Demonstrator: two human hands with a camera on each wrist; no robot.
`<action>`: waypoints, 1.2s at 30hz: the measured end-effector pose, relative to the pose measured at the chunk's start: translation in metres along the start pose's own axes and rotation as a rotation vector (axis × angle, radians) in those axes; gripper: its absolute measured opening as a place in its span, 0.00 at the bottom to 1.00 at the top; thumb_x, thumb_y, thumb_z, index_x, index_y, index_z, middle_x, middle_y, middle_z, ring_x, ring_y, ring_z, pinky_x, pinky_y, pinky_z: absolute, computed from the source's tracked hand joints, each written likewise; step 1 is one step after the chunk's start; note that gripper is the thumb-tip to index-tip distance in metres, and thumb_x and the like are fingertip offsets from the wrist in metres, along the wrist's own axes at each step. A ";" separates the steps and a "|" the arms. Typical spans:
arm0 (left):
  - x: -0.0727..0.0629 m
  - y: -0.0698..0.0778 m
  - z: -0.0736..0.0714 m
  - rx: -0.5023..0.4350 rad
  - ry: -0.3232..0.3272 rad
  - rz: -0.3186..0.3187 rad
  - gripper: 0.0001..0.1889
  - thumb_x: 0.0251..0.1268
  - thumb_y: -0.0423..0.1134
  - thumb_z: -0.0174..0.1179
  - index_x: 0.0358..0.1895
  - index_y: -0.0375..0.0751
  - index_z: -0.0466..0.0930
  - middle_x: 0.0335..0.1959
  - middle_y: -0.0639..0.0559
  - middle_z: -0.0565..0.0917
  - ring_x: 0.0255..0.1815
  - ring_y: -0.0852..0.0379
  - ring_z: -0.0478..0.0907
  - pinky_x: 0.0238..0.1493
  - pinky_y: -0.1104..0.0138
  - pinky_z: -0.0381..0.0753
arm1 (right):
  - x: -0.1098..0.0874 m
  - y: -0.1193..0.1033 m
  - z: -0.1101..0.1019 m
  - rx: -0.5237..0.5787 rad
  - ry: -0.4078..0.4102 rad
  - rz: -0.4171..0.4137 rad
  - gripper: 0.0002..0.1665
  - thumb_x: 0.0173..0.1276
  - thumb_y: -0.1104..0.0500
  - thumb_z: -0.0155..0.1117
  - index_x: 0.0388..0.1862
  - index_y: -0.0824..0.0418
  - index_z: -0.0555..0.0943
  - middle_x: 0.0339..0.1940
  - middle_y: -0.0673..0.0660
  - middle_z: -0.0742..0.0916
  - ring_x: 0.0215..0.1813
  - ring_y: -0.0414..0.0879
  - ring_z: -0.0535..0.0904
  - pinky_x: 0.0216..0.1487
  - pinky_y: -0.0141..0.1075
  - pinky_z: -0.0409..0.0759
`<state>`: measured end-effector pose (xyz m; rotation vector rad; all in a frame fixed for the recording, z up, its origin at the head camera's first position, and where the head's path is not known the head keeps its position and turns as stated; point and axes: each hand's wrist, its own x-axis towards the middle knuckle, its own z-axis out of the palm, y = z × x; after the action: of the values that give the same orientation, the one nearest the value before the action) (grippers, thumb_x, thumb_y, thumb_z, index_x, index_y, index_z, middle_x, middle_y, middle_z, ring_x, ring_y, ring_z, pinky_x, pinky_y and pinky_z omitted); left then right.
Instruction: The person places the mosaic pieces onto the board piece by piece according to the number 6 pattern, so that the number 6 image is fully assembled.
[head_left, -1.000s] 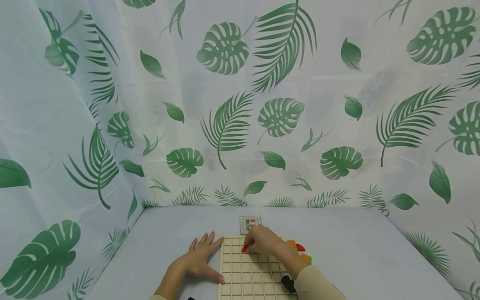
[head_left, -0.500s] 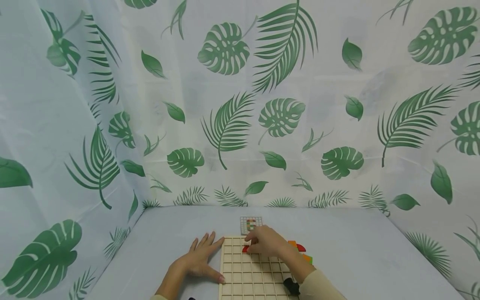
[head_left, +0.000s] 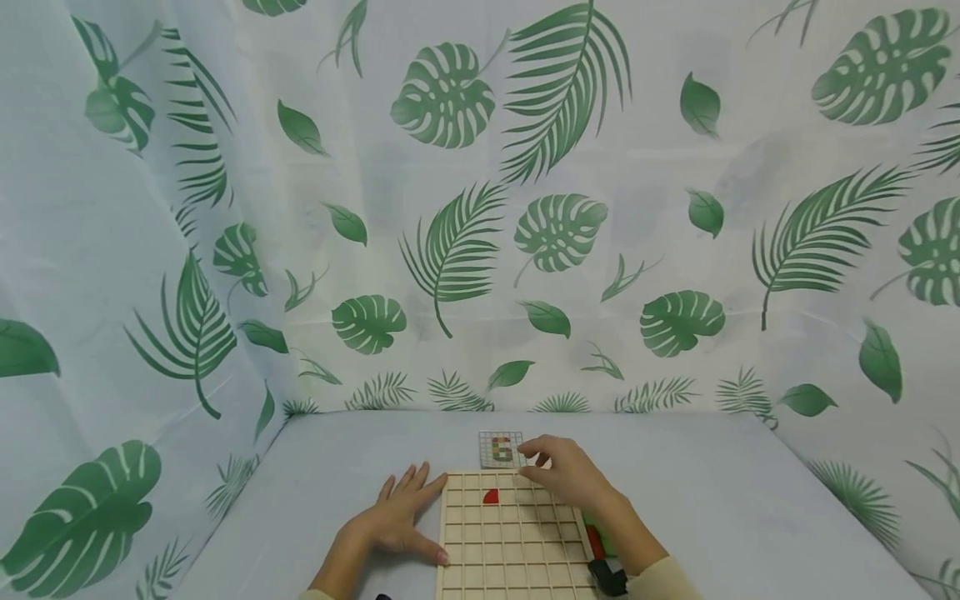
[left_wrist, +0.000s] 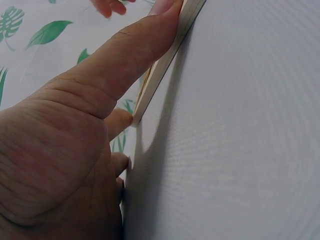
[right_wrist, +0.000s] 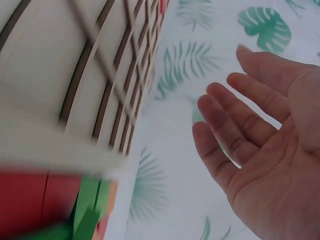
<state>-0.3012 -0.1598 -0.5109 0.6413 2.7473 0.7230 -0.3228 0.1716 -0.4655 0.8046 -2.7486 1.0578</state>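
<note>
While I watch the left hand (head_left: 397,521) lie straight-fingered, thumb and forefinger at the left edge of the gridded board (head_left: 491,553), loose blocks (head_left: 595,540) sit just beside its right edge, the red among them running along it. The right hand (head_left: 564,473) is nearer them: they lie back along its forearm from the fingers, which are loosely bent, holding nothing. Left of those, a round-cornered red piece (head_left: 491,497) sits in a cell near the far edge. Beyond lies a patterned card (head_left: 495,451).
</note>
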 end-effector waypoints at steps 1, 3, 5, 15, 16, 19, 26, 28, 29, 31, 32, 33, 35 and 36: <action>0.000 0.000 0.000 0.001 -0.002 -0.002 0.66 0.40 0.71 0.78 0.84 0.50 0.57 0.86 0.32 0.48 0.87 0.31 0.39 0.81 0.31 0.35 | -0.002 0.003 -0.003 0.004 0.013 0.025 0.19 0.73 0.54 0.70 0.60 0.58 0.85 0.57 0.60 0.88 0.47 0.46 0.83 0.41 0.35 0.82; 0.001 0.000 0.000 0.007 -0.002 -0.002 0.65 0.40 0.70 0.79 0.84 0.50 0.57 0.86 0.33 0.48 0.87 0.32 0.39 0.81 0.31 0.35 | -0.005 0.010 -0.008 0.006 0.039 0.069 0.20 0.73 0.54 0.71 0.61 0.57 0.85 0.59 0.59 0.88 0.50 0.46 0.82 0.43 0.35 0.82; 0.001 -0.001 0.001 0.012 -0.003 -0.003 0.65 0.41 0.71 0.78 0.84 0.51 0.56 0.86 0.34 0.48 0.87 0.32 0.39 0.81 0.31 0.35 | -0.008 0.015 -0.014 0.008 0.062 0.103 0.21 0.72 0.54 0.71 0.62 0.57 0.85 0.60 0.59 0.88 0.51 0.46 0.82 0.43 0.35 0.82; 0.004 -0.007 0.004 0.002 -0.001 -0.018 0.66 0.38 0.74 0.77 0.84 0.53 0.57 0.86 0.35 0.48 0.87 0.33 0.39 0.82 0.32 0.34 | -0.017 0.031 -0.030 -0.021 0.095 0.145 0.20 0.72 0.56 0.71 0.60 0.61 0.85 0.58 0.62 0.88 0.46 0.44 0.82 0.42 0.32 0.83; 0.004 -0.007 0.004 0.003 -0.001 -0.018 0.66 0.38 0.74 0.77 0.84 0.53 0.57 0.86 0.35 0.48 0.87 0.33 0.39 0.82 0.32 0.34 | -0.017 0.032 -0.030 -0.021 0.095 0.149 0.20 0.71 0.56 0.72 0.59 0.62 0.85 0.58 0.62 0.88 0.45 0.44 0.82 0.41 0.32 0.83; 0.004 -0.007 0.003 0.003 -0.003 -0.017 0.66 0.38 0.74 0.77 0.84 0.53 0.57 0.86 0.35 0.48 0.87 0.33 0.39 0.82 0.32 0.34 | -0.019 0.033 -0.032 -0.018 0.098 0.168 0.20 0.71 0.57 0.72 0.58 0.63 0.85 0.57 0.62 0.89 0.44 0.44 0.81 0.40 0.32 0.83; 0.003 -0.004 0.001 0.001 -0.003 -0.015 0.66 0.39 0.73 0.78 0.84 0.53 0.56 0.86 0.35 0.47 0.87 0.33 0.38 0.82 0.32 0.34 | -0.022 0.039 -0.033 -0.060 0.069 0.246 0.18 0.69 0.63 0.72 0.57 0.66 0.86 0.51 0.62 0.89 0.42 0.45 0.81 0.38 0.34 0.83; 0.003 -0.005 0.001 0.000 -0.002 -0.013 0.66 0.39 0.72 0.78 0.84 0.52 0.56 0.86 0.34 0.47 0.87 0.33 0.39 0.81 0.32 0.34 | -0.023 0.043 -0.032 -0.059 0.057 0.270 0.18 0.69 0.64 0.72 0.57 0.65 0.86 0.50 0.62 0.89 0.41 0.45 0.81 0.37 0.35 0.83; 0.003 -0.005 0.002 -0.001 -0.001 -0.011 0.66 0.39 0.72 0.78 0.84 0.52 0.56 0.86 0.34 0.47 0.87 0.33 0.39 0.81 0.32 0.35 | -0.023 0.044 -0.032 -0.054 0.051 0.281 0.18 0.69 0.64 0.72 0.56 0.65 0.87 0.50 0.61 0.89 0.41 0.45 0.81 0.36 0.35 0.83; 0.003 -0.005 0.002 -0.001 -0.002 -0.007 0.66 0.40 0.72 0.78 0.84 0.52 0.56 0.86 0.34 0.47 0.87 0.32 0.39 0.81 0.31 0.35 | -0.025 0.047 -0.032 -0.052 0.040 0.285 0.17 0.69 0.64 0.71 0.56 0.65 0.87 0.48 0.60 0.89 0.40 0.44 0.81 0.36 0.35 0.83; 0.003 -0.005 0.002 0.000 -0.002 -0.006 0.66 0.40 0.72 0.78 0.84 0.52 0.56 0.86 0.34 0.47 0.87 0.32 0.39 0.81 0.32 0.35 | -0.025 0.049 -0.032 -0.052 0.035 0.285 0.16 0.69 0.65 0.71 0.55 0.65 0.87 0.47 0.59 0.89 0.40 0.44 0.81 0.36 0.35 0.83; 0.003 -0.005 0.003 0.000 -0.001 -0.005 0.66 0.40 0.72 0.78 0.84 0.52 0.56 0.86 0.34 0.47 0.87 0.32 0.39 0.81 0.31 0.35 | -0.025 0.050 -0.032 -0.052 0.029 0.281 0.16 0.69 0.65 0.70 0.55 0.65 0.87 0.46 0.59 0.89 0.39 0.44 0.81 0.36 0.36 0.83; 0.003 -0.005 0.003 0.001 -0.001 -0.007 0.66 0.39 0.72 0.78 0.84 0.52 0.56 0.86 0.34 0.47 0.87 0.33 0.39 0.81 0.32 0.35 | -0.026 0.052 -0.033 -0.055 0.018 0.275 0.14 0.69 0.66 0.70 0.53 0.65 0.88 0.44 0.57 0.89 0.39 0.45 0.80 0.36 0.37 0.83; 0.004 -0.005 0.002 0.001 -0.002 -0.008 0.66 0.39 0.73 0.77 0.84 0.52 0.56 0.86 0.34 0.47 0.87 0.33 0.39 0.81 0.32 0.34 | -0.027 0.053 -0.033 -0.058 0.014 0.272 0.14 0.69 0.66 0.70 0.52 0.65 0.88 0.43 0.57 0.89 0.39 0.45 0.81 0.36 0.37 0.83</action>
<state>-0.3056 -0.1611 -0.5161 0.6303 2.7473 0.7193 -0.3302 0.2379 -0.4792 0.4215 -2.9212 1.0122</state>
